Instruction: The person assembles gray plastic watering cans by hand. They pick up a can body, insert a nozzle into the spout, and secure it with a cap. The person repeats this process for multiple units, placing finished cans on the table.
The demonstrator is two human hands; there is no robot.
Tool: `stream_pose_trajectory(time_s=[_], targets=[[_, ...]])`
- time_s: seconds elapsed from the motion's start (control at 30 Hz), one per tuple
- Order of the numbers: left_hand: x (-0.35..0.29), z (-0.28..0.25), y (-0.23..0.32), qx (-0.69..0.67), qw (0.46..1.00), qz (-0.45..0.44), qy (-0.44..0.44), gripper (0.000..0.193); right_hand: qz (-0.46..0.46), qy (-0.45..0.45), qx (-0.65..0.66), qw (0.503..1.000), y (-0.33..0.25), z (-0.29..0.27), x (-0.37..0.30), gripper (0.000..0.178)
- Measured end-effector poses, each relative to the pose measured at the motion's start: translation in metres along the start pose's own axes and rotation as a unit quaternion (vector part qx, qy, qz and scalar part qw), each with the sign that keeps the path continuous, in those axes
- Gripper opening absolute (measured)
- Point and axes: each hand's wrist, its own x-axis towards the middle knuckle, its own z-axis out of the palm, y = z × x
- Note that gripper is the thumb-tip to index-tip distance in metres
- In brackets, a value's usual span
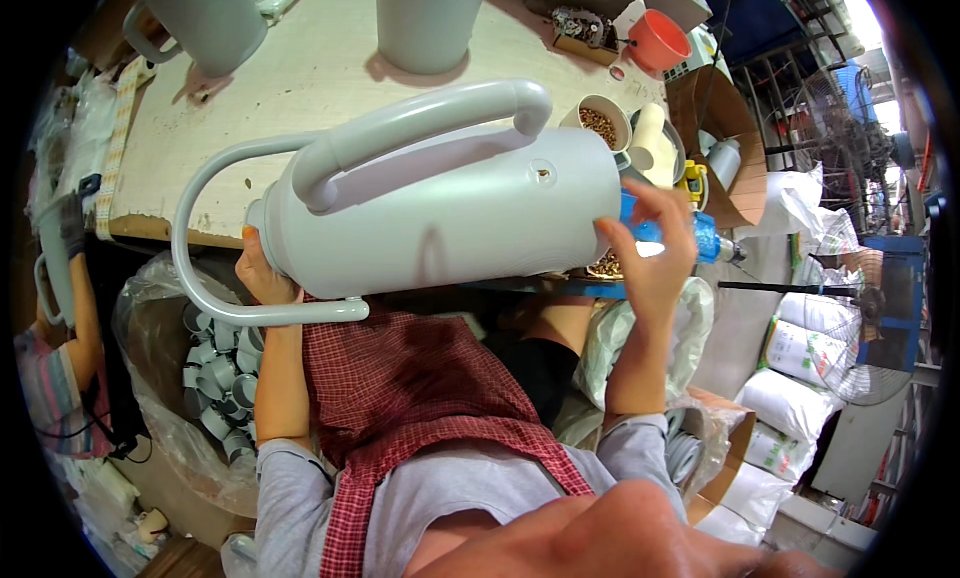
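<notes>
A light grey thermos flask point(450, 213) lies sideways across my front, base to the right, with a thick side handle on top and a thin curved carrying handle point(185, 228) looping around its neck end. Wrapped about the neck at the left is my left hand point(265, 273), its far fingers hidden behind the flask. My right hand point(655, 238) is at the base, thumb touching the rim and index finger spread away from it. Behind that hand shows a blue tool with a metal tip point(708, 240); I see no clear grip on it.
Two more grey vessels point(425, 23) stand on the worktable point(300, 73). Cups of small brass-coloured parts point(598, 126), a red bowl point(660, 40) and a cardboard box point(735, 158) are at the right. Below left, a plastic bag holds grey parts point(222, 383). A co-worker's arm point(85, 313) shows far left.
</notes>
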Motion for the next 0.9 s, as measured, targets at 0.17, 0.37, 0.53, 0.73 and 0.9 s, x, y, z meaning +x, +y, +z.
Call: stream_pose_trajectory(time_s=[0.17,0.37,0.53,0.73,0.9], targets=[[0.000,-0.007,0.012,0.006,0.999,0.038,-0.024,0.050,-0.173,-0.043,0.056,0.982,-0.033,0.038,0.068,0.049],[0.008,-0.011,0.002,0.035,0.999,0.010,-0.037,0.050,-0.013,-0.163,0.261,0.951,-0.031,0.054,0.074,0.036],[0.010,-0.002,0.005,0.069,0.997,0.039,-0.025,0.052,-0.017,-0.221,0.314,0.923,-0.026,0.046,0.071,0.037],[0.020,-0.015,-0.003,0.059,0.997,0.019,-0.051,0.047,-0.029,-0.258,0.302,0.917,-0.015,0.040,0.073,0.038],[0.018,-0.018,-0.004,0.038,0.998,0.016,-0.046,0.048,-0.048,-0.270,0.221,0.936,-0.018,0.037,0.070,0.039]])
